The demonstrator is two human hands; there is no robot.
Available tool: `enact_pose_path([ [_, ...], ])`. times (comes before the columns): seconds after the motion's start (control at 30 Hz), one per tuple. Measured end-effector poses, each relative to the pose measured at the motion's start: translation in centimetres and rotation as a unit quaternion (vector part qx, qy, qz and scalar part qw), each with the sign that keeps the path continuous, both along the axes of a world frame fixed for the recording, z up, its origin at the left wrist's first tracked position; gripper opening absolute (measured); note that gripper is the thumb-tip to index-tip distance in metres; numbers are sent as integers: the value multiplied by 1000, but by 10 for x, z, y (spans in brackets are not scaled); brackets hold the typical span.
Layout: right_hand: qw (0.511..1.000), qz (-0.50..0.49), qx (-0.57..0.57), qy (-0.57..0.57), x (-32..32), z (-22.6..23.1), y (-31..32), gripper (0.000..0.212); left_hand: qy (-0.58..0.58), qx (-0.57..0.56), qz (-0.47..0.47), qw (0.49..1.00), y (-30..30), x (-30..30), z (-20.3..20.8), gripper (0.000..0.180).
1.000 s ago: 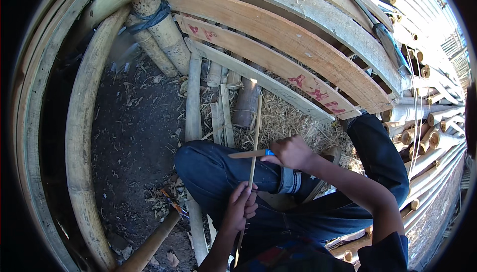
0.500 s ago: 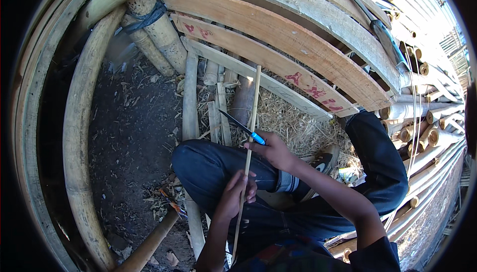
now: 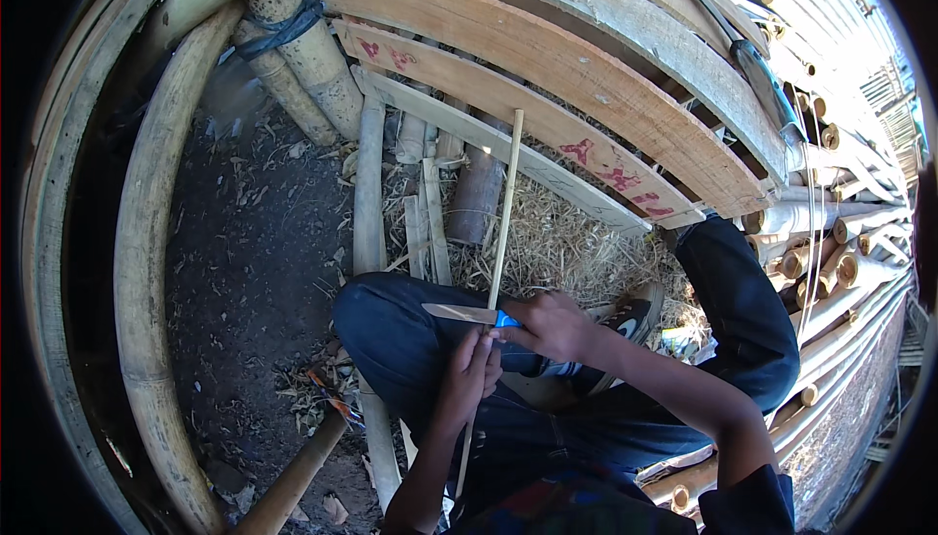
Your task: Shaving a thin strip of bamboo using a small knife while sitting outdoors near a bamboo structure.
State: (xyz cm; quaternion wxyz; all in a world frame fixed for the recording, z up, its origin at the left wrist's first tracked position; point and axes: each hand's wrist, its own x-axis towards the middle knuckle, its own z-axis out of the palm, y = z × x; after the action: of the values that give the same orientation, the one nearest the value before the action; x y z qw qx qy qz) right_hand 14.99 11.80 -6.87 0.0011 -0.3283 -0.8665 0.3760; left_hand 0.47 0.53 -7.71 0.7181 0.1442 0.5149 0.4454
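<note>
A long thin bamboo strip (image 3: 507, 208) slants up across my lap, its far end over the slatted boards. My left hand (image 3: 471, 371) is closed round it below the knife. Above that, my right hand (image 3: 552, 325) grips the blue handle of a knife (image 3: 461, 313). The blade points left and crosses the strip just past my left fingertips, over my bent knee. My right thumb is close to the left fingers; whether they touch I cannot tell.
Wooden slats (image 3: 547, 37) with red marks rise ahead. Stacked bamboo poles (image 3: 826, 242) lie at the right. A thick curved bamboo pole (image 3: 147, 271) stands at the left beside dark soil. Pale shavings (image 3: 562, 242) cover the ground beyond my knee, near a shoe (image 3: 635, 320).
My right hand has come down the strip toward my left hand. The knife has turned from slanting up-left to nearly level, its blade face now showing. The strip has shifted slightly upward.
</note>
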Motion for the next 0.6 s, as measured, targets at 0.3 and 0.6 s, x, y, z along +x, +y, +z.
enact_pose_path([
  [0.3,981,-71,175,37,-3,-2,20,48,196,86,-3,977,-7,4,9,18],
  [0.6,986,39,164,19,4,10,27,56,95,19,4,995,-14,7,28,19],
])
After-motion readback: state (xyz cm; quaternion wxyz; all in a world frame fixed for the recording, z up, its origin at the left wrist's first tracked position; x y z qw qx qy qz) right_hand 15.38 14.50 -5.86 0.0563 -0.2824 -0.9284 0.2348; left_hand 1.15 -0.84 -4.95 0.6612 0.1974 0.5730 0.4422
